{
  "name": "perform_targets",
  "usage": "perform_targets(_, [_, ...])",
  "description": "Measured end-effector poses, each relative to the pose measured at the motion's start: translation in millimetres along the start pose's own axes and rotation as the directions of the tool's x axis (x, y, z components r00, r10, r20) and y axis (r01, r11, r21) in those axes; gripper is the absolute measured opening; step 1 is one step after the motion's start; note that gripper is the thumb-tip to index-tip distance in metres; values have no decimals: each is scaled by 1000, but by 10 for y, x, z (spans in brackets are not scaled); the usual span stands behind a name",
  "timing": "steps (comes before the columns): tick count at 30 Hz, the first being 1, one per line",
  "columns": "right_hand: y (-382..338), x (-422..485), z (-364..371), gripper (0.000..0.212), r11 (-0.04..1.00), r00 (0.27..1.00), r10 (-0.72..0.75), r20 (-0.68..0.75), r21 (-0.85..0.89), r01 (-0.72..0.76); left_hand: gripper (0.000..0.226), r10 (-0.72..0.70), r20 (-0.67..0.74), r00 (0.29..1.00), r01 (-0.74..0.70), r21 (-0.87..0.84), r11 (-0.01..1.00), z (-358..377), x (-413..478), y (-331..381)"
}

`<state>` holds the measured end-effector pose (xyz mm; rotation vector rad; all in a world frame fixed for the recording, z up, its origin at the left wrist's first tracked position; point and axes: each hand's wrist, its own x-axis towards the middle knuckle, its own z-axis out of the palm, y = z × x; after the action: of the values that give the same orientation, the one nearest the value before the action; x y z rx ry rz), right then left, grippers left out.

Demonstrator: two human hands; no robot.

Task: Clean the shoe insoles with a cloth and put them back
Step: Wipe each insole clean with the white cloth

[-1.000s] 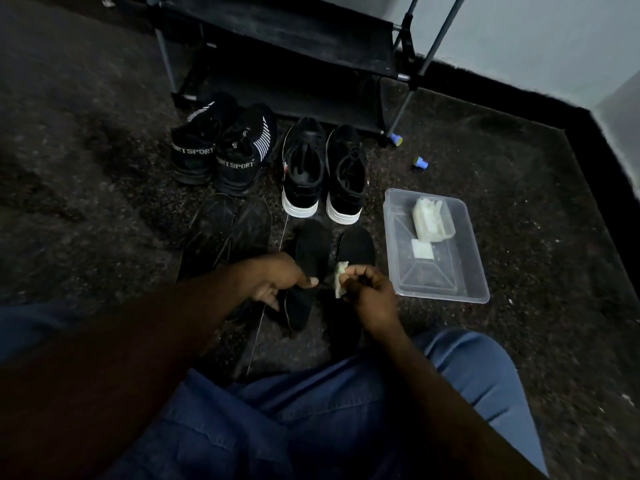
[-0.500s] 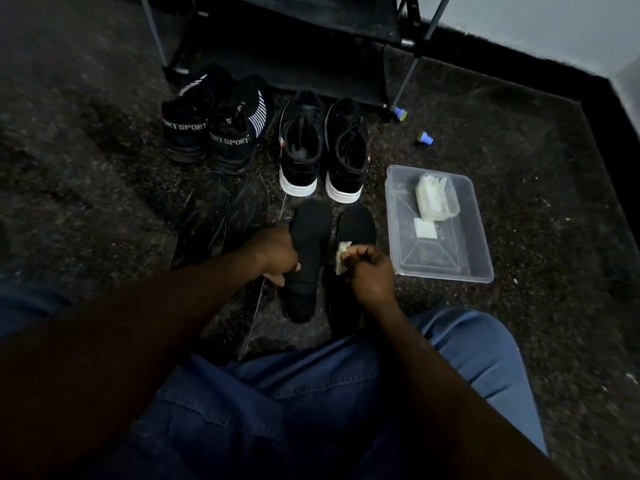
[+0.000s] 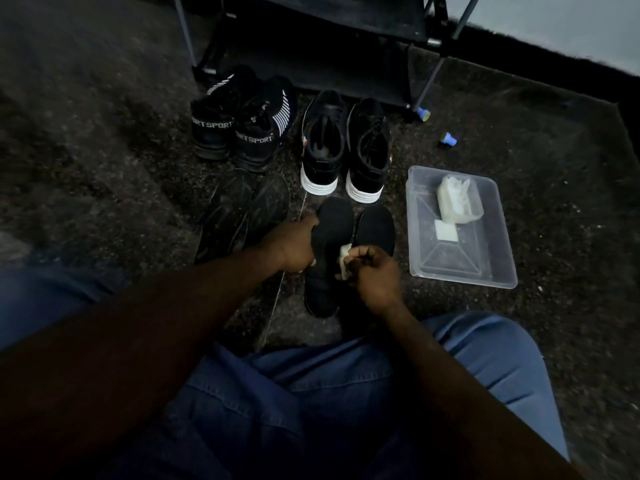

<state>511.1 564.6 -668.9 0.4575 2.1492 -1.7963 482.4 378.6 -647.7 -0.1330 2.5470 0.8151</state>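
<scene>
Head view: the left grip (image 3: 298, 244) holds the insole (image 3: 330, 233) by its left edge; the right grip (image 3: 375, 277) pinches the cloth (image 3: 345, 263) at its right edge; its long axis points toward the shoes (image 3: 343, 150).

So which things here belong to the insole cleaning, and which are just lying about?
Job: left hand, held insole, right hand, white cloth, second insole, white-soled shoes, probably the clear tray.
Lying about: SPORT sneakers, two blue caps, shoe rack.

Dark speckled carpet (image 3: 104, 150) carries SPORT sneakers (image 3: 239, 129) and white-soled sneakers (image 3: 346, 150) before the shoe rack (image 3: 311, 46) at its far edge, loose insoles (image 3: 375, 226) nearer, a clear plastic tray (image 3: 464, 282) rightward
</scene>
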Motion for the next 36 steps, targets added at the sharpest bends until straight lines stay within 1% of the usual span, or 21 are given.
perform_targets(2, [0,-5,21,17,1000,1000,-11,22,-8,11,59,32,-65,997,-25,103,994,-96,-44,-2])
perform_targets(4, [10,6,58,13,998,999,-44,33,-45,45,40,26,-162,986,-2,146,989,-222,-71,-34])
perform_targets(6, [17,13,109,14,994,996,-76,39,-75,78,33,-19,-276,961,65,160,985,-361,-76,-97])
perform_targets(8, [18,5,176,15,991,994,-93,48,-87,97,40,-96,-321,942,152,155,976,-469,-49,-208])
perform_targets(10, [32,3,231,20,990,992,-102,74,-89,108,56,-193,-323,927,244,126,962,-555,-9,-337])
perform_targets(12, [42,12,272,18,986,990,-111,81,-113,120,68,-272,-322,907,310,73,948,-596,30,-445])
perform_targets(14, [47,35,300,19,987,990,-116,82,-98,124,77,-294,-313,903,325,52,944,-592,72,-502])
perform_targets(17, [31,53,327,19,988,990,-124,65,-88,129,92,-280,-288,916,313,76,947,-546,99,-525])
perform_targets(18, [29,58,331,19,987,990,-128,63,-90,133,93,-277,-275,921,312,89,946,-535,95,-521])
perform_targets(22, [16,70,354,21,982,988,-140,64,-116,147,82,-273,-265,925,325,181,928,-500,46,-446])
perform_targets(25, [-8,60,396,18,982,986,-149,72,-106,157,71,-273,-269,924,326,178,928,-451,30,-427])
perform_targets(27, [-25,61,417,17,980,985,-156,79,-114,164,79,-282,-263,923,329,154,932,-443,28,-422])
perform_targets(29, [-36,70,428,16,976,983,-163,90,-130,174,95,-309,-238,921,336,86,938,-472,23,-406])
perform_targets(31, [-45,83,432,15,973,980,-175,94,-136,187,102,-330,-202,922,340,20,940,-517,34,-400])
perform_targets(33, [-60,90,430,17,971,977,-191,92,-126,201,96,-346,-174,922,343,-52,938,-545,73,-412])
perform_targets(36, [-86,104,422,18,974,975,-198,95,-91,207,69,-359,-77,930,328,-263,907,-551,105,-417])
